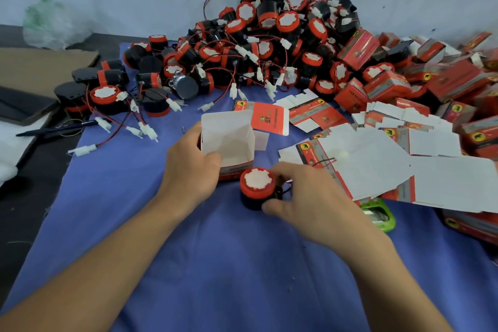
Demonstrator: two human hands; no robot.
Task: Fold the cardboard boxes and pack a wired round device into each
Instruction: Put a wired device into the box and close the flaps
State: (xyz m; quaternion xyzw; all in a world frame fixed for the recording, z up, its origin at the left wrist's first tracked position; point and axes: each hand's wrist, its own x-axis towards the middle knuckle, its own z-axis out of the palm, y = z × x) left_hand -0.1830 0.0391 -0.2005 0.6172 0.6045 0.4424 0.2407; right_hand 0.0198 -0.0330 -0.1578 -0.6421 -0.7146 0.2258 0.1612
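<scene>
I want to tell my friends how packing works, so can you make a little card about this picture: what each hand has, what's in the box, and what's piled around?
left hand: holds the box by its near wall
right hand: grips a round device, red top up, just in front of the box
box: open at the top, nothing inside
far pile: many more wired round devices
right side: flat boxes, closed boxes behind them
surface: blue cloth

Open box (227, 137), white inside, stands upright; red-capped black round device (257, 183) just beside it, wire apparently bundled.
</scene>
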